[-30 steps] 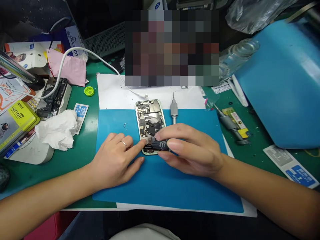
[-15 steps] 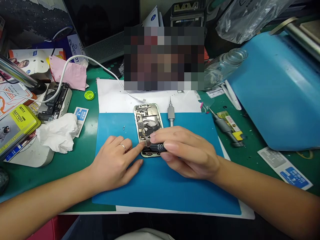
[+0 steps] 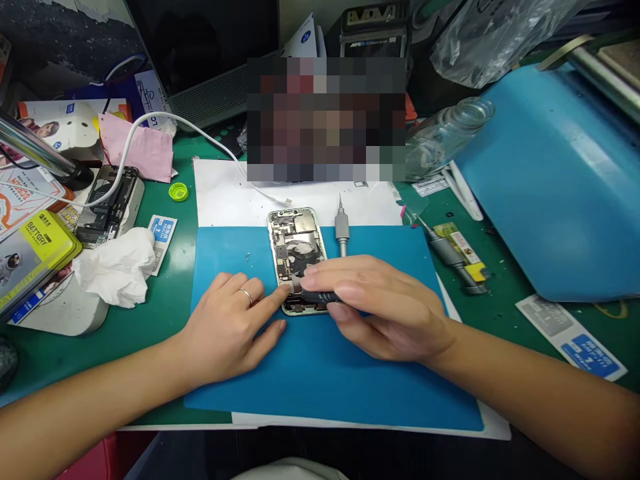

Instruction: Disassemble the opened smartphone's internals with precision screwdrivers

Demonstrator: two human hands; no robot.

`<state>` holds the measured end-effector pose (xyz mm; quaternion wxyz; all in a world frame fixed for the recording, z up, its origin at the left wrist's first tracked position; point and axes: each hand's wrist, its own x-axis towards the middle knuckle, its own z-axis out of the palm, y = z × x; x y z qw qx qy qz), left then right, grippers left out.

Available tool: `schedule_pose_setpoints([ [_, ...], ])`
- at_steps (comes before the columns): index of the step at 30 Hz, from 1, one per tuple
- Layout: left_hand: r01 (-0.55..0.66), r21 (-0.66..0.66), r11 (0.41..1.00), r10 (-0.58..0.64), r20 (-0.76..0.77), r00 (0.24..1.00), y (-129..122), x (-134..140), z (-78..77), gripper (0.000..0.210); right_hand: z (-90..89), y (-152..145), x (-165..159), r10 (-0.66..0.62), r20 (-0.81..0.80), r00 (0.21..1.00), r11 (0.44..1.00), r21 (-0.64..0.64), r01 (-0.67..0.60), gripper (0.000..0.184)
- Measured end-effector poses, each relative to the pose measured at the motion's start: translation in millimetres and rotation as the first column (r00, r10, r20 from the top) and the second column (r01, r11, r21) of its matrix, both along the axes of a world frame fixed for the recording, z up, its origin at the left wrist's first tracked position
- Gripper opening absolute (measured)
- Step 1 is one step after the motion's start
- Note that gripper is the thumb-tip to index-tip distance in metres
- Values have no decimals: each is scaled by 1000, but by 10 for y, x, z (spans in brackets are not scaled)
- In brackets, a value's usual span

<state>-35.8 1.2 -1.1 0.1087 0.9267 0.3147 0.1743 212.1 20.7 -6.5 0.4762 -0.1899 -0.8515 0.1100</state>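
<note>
Glossy green bench top (image 3: pixel 170 300) bears a blue rectangular mat (image 3: pixel 300 390) and a round lime-green plastic cap (image 3: pixel 179 192). Mat bears tiny metallic pieces (image 3: pixel 247 257) and most of an opened, pale-framed rectangular phone (image 3: pixel 295 248).

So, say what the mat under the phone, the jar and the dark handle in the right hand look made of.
Mat: probably silicone or rubber, smooth, softly sheened. Jar: likely clear glass, see-through with bright highlights. Dark handle: ribbed, low-gloss, perhaps plastic; coated metal is possible.

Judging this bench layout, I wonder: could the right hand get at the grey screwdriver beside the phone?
Probably yes: the grey screwdriver lies just beyond the right hand, with nothing visible blocking it. But that hand holds a dark tool, which may need setting down first.
</note>
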Motion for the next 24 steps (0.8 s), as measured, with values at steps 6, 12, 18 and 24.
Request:
schedule_pose_setpoints([
  [6,-3,4,1000,3,7,1000,-3,0,-4,34,-12,9,-2,-39,-8,999,999,18,39,47],
  [12,-2,3,1000,2,4,1000,-5,7,3,34,-17,26,-16,7,-1,1000,999,43,-7,53],
  [18,0,10,1000,0,4,1000,-2,4,3,35,-6,29,-16,-13,1,1000,999,37,13,45],
  [24,5,21,1000,-5,1,1000,-6,3,-2,36,21,1,-5,-44,42,998,999,-10,45,45],
])
